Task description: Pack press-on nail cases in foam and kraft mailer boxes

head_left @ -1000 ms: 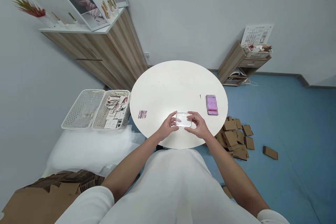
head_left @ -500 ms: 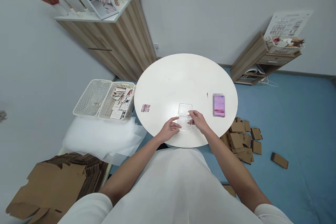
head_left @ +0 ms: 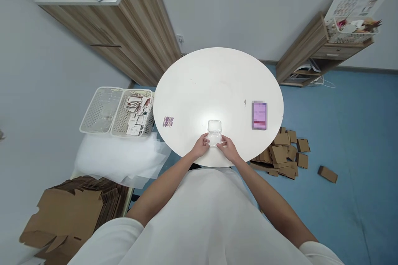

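Note:
A small clear plastic hinged case [head_left: 214,131] lies opened flat on the round white table [head_left: 217,83], near its front edge. My left hand [head_left: 201,147] pinches the case's near half from the left. My right hand [head_left: 228,149] pinches the same half from the right. The far half of the case lies flat on the table beyond my fingers. A small sheet of pink and purple nail pieces [head_left: 168,121] rests to the left of my hands. A purple card pack [head_left: 259,114] lies to the right.
Two white mesh baskets [head_left: 102,112] stand left of the table, one holding several paper packets. Flat brown cardboard pieces [head_left: 281,153] litter the blue floor at the right; more folded cartons [head_left: 74,211] pile at the lower left. Wooden cabinets stand along the back wall.
The clear case was held shut between both hands; it has since swung open and now lies flat on the table. My hands moved down to its near half.

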The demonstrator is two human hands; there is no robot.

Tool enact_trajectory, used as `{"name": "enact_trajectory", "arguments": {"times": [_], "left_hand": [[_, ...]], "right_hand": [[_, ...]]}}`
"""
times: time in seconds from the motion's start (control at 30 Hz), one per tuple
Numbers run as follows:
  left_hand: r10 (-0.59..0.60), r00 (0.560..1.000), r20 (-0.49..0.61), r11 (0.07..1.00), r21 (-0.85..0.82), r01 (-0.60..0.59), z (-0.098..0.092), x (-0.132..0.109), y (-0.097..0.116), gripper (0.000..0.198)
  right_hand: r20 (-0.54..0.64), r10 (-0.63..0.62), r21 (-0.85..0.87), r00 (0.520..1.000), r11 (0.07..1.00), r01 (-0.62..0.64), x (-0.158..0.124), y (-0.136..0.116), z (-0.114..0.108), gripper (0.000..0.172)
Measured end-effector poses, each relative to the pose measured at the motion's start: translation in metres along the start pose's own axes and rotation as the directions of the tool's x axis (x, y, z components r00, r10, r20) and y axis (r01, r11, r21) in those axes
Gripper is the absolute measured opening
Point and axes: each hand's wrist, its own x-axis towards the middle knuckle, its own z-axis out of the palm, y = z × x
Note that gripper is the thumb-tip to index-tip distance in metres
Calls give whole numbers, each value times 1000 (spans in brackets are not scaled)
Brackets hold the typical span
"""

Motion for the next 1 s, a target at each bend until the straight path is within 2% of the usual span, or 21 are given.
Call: {"name": "enact_trajectory", "arguments": {"times": [0.13, 0.23, 0.4, 0.57, 0.8, 1.0], "left_hand": [[-22, 997, -67, 957, 288, 40, 3, 5, 5, 67], [-35, 997, -69, 929, 367, 58, 5, 4, 6, 73], [-4, 1000, -18, 954, 299, 10, 5, 0, 3, 64], [63, 997, -42, 971, 232, -52, 4, 6, 4, 53], [63, 998, -30, 977, 204, -56, 1, 11, 1, 65], [111, 994, 10, 971, 213, -110, -3, 6, -8, 69]], "right_hand": [[-5, 35, -38, 999, 999, -35, 8, 2, 3, 62], [-18, 60, -59, 998, 996, -61, 8, 4, 4, 65], [-39, 41, -86, 998, 995, -44, 4, 5, 7, 58], [-40, -1, -112, 999, 994, -3, 10, -1, 11, 53], [-70, -22, -163, 997, 986, 10, 16, 0, 16, 53], [-158, -59, -182, 986, 983, 30, 4, 2, 22, 58]]}}
